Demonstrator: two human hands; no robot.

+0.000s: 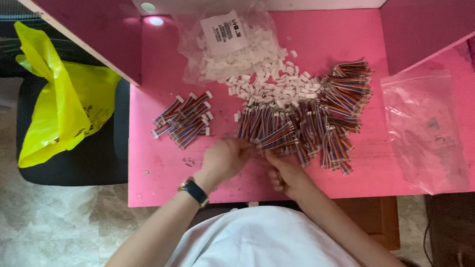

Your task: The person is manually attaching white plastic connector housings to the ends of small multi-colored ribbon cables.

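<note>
Rainbow-striped ribbon cables [304,122] are heaped at the desk's [365,174] centre; the left hand [223,158] and right hand [286,175] are curled, pinching cables at the heap's 7 o'clock edge. Pink laminate is bordered by magenta walls.

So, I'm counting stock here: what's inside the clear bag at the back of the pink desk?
The clear bag holds small white connector housings, spilling out onto the pink desk. A white label covers whatever lies beneath it.
</note>
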